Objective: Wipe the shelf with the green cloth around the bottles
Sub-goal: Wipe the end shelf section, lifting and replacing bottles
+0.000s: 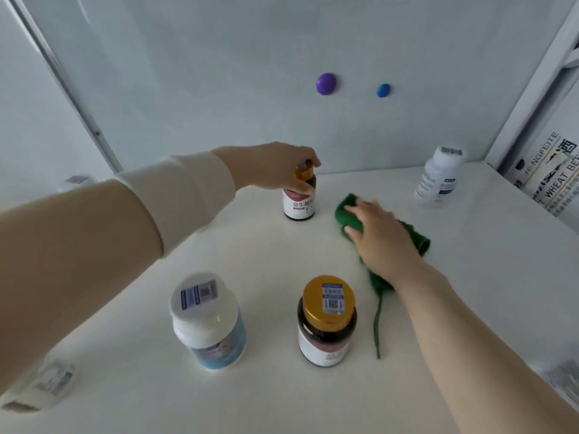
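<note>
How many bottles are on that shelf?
4 plainly: back brown bottle, gripped by the left hand; white bottle, back right; blue-labelled bottle, front left; front brown bottle, centre. A blurred thing at the lower left edge may be a fifth.

Purple round magnet sitting on the white back panel. Smaller blue magnet sitting just right of it. Printed carton, lettered "WHEAT", standing behind the white frame post at far right.

One head-worn wide-angle view, set close above the shelf.
It looked forward and down across the shelf, as far as the white back panel behind.
</note>
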{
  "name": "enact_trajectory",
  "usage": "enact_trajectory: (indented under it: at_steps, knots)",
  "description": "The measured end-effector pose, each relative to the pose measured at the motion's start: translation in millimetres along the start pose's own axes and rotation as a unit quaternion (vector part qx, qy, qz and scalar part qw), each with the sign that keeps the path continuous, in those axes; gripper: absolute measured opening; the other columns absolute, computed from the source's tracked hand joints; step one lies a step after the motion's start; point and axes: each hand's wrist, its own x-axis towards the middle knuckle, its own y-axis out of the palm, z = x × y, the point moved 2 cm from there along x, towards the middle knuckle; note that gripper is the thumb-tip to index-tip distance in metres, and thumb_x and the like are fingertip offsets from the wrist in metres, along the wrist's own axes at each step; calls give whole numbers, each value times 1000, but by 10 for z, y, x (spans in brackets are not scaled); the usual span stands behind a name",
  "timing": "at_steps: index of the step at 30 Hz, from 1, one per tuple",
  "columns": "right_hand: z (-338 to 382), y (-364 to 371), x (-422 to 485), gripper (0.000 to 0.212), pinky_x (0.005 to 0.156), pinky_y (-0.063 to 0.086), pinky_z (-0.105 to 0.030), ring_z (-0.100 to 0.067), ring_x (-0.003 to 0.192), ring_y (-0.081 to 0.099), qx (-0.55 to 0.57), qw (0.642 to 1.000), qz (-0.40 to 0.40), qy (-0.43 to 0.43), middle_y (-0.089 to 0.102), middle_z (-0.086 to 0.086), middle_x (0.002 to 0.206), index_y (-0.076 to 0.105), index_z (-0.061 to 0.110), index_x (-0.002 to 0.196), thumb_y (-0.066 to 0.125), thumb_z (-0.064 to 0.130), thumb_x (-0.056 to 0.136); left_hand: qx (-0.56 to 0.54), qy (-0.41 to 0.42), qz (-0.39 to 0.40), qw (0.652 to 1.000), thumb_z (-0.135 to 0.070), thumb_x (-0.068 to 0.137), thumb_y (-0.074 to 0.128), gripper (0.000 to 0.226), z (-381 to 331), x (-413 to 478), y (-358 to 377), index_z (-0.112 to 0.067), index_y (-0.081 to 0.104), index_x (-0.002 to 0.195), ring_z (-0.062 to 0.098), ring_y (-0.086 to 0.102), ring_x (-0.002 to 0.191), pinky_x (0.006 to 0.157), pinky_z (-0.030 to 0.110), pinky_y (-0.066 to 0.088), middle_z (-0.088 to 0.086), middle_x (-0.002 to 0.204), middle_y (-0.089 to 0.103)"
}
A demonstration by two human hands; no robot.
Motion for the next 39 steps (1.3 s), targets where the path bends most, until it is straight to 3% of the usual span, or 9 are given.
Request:
enact_trajectory:
  at_steps: [5,9,13,17,21,24,30,35,39]
  knots:
    - [-63,-10,523,41,107,25,-37,-30,130,33,-63,997,-9,52,34,-10,146,37,14,138,36,23,97,-49,4,-12,999,-35,83,63,39,193,26,-222,-28,50,119,19,60,91,66,18,44,-3,114,53]
    - [479,238,477,43,115,12,-32,-18,143,17,-7,988,72,-134,24,1,154,39,22,138,43,22,95,-64,-42,-85,993,-40,79,65,44,339,-38,-606,-21,46,113,15,63,76,65,23,46,-2,105,51]
    - [727,287,258,44,114,2,-20,-1,140,11,82,929,222,-286,25,10,152,43,25,135,50,14,92,-83,-47,-119,988,-44,78,65,46,377,-30,-683,-20,46,112,16,66,77,81,36,51,-1,107,53]
    - [270,119,562,43,102,9,-6,-5,137,25,95,970,130,-183,35,6,148,47,22,132,53,12,91,-90,-42,-105,990,-45,77,64,44,363,-25,-625,-21,46,109,19,68,80,86,42,52,-1,108,55]
    - [-1,77,935,41,106,27,-29,-25,130,39,4,999,-37,17,40,-5,145,43,16,135,45,19,94,-88,-42,-110,989,-45,78,64,41,406,-34,-599,-23,44,106,12,63,75,67,27,50,-2,104,53]
    - [350,268,970,43,109,22,-27,-22,134,35,-13,998,-20,-66,38,-4,147,44,17,135,48,19,92,-103,-44,-126,986,-45,78,64,43,451,-32,-626,-22,45,109,17,65,78,72,30,51,-1,105,53]
    - [1001,500,592,45,110,7,-15,-5,141,18,88,926,222,-293,30,9,151,44,25,135,51,14,92,-118,-46,-147,981,-44,78,64,49,424,12,-693,-19,46,116,20,65,80,72,28,51,0,109,52]
    - [431,238,877,44,107,17,-14,-11,137,32,74,983,69,-150,34,7,149,45,24,134,52,20,91,-114,-45,-142,982,-44,78,64,49,409,-26,-654,-19,46,117,20,66,79,78,37,54,-1,110,52]
    - [390,262,1004,42,112,17,-26,-13,141,24,32,997,10,-71,31,5,151,43,23,135,47,20,94,-96,-40,-166,981,-47,78,62,52,441,-116,-692,-20,45,119,9,58,71,64,23,47,-3,106,50]
